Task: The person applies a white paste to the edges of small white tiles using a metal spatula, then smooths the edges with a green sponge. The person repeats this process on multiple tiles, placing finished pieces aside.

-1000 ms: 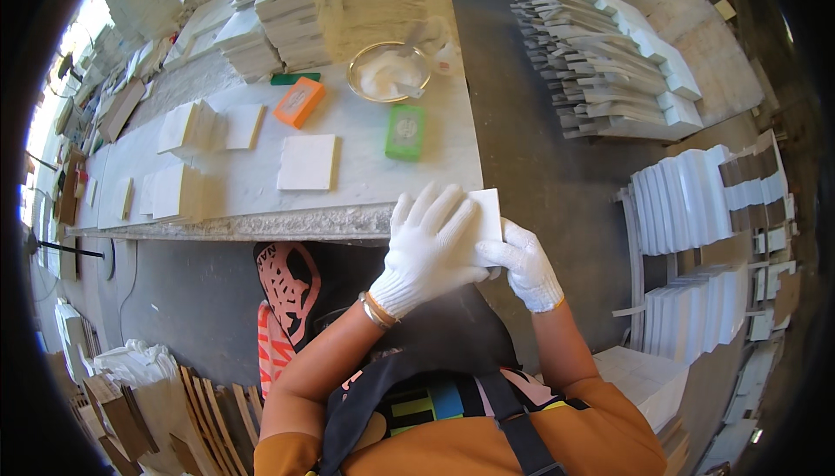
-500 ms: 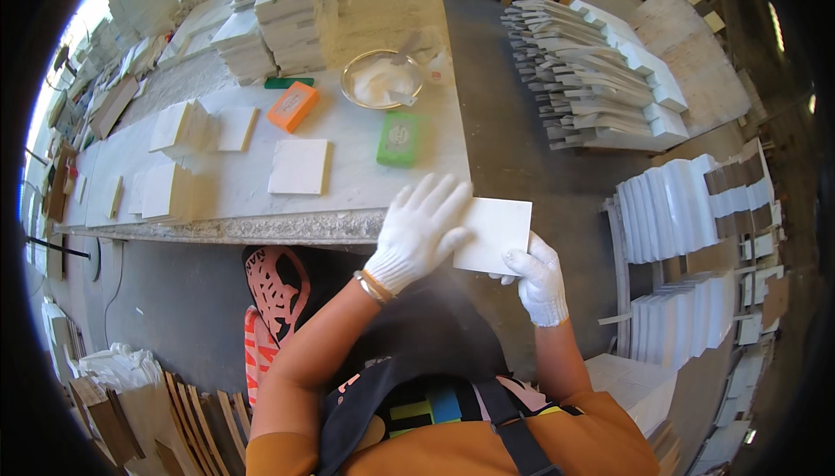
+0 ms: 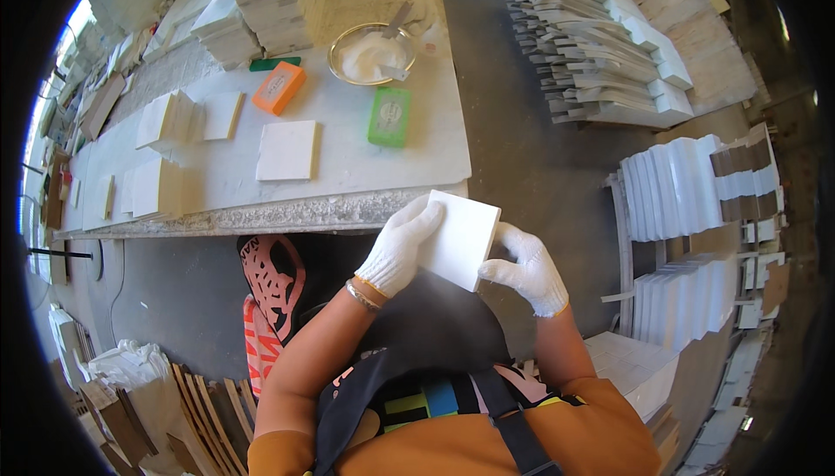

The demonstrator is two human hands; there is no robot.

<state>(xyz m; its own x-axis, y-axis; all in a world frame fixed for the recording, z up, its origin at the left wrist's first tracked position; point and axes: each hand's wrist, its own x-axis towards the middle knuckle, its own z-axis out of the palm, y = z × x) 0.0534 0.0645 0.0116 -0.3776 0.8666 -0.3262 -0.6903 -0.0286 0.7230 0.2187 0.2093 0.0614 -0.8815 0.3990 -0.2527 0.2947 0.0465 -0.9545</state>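
A square white tile [image 3: 458,239] is held tilted in front of me, just off the table's near edge. My left hand [image 3: 396,246], in a white knit glove, grips its left side with the thumb over the face. On the opposite side my right hand [image 3: 527,269], gloved alike, pinches the lower right edge. Another white tile [image 3: 288,150] lies flat on the table [image 3: 348,177]. Beyond it are an orange block [image 3: 277,88] and a green block [image 3: 389,117]. A metal bowl [image 3: 335,65] holds white paste or powder and a scraper [image 3: 397,18].
Small stacks of white tiles [image 3: 157,187] stand on the table's left, with taller stone stacks [image 3: 269,6] behind. At the right are a pallet of stacked slabs [image 3: 600,50] and racks of white pieces [image 3: 670,189]. Wooden boards [image 3: 204,419] lean at the lower left.
The tile has turned and come left and closer to me. My left hand, flat over its edge before, now grips its left side; my right hand has shifted along the right edge.
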